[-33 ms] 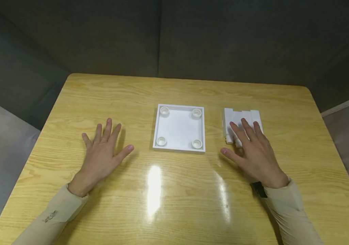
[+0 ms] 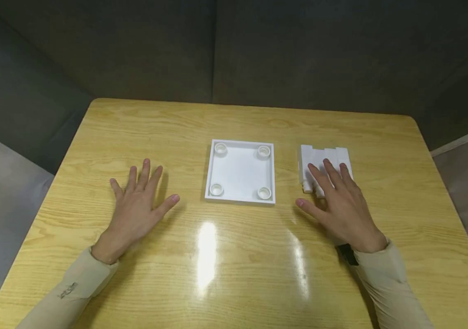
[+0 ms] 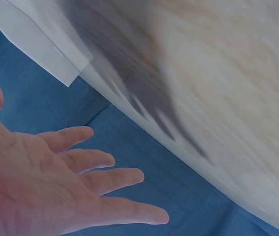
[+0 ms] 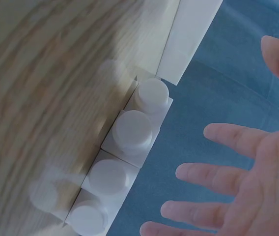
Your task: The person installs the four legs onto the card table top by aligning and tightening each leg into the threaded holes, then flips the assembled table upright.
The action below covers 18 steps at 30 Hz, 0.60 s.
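Observation:
My left hand (image 2: 135, 212) is spread above the left part of the wooden table, and nothing is in it. In the left wrist view its fingers (image 3: 117, 210) are straight and apart from the tabletop. My right hand (image 2: 348, 214), also spread and holding nothing, hovers over the near part of a group of white blocks (image 2: 318, 154), hiding some of them. The right wrist view shows these blocks in a row with round white pegs (image 4: 132, 129) on their sides. Between the hands lies a shallow white square tray (image 2: 239, 201) with a round ring-shaped socket (image 2: 264, 193) in each corner.
The wooden table (image 2: 250, 256) has rounded far corners and bright light reflections near its front. Dark grey partitions (image 2: 320, 55) stand behind it and at the sides. A dark band (image 2: 347, 254) is on the right wrist.

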Available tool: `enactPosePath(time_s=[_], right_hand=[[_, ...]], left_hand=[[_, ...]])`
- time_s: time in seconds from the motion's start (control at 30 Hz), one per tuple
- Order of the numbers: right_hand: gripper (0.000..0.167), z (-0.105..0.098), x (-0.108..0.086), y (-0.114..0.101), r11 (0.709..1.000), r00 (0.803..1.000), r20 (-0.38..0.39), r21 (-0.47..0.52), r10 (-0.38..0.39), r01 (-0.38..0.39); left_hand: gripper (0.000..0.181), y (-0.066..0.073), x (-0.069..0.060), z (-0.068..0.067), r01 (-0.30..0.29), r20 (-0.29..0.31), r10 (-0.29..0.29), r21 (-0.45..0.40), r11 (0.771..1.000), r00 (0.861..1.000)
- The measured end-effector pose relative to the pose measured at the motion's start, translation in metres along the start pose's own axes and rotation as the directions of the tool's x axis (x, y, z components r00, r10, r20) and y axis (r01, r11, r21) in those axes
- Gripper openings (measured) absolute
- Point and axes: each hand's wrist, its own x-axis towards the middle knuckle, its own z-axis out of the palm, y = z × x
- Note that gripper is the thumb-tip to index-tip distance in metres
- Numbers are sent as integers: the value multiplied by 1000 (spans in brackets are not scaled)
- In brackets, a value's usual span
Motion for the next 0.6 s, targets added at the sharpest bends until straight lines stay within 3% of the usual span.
enactPosePath(time_s=[0.37,0.6], right_hand=[[89,-5,2,-2,999,999,34,14,39,-40],[90,-9,4,-2,998,996,55,23,64,-66]], left_hand=[[95,2,1,2,7,23,-7,-6,1000,1000],[95,16,11,6,6,55,-3,-42,999,999]])
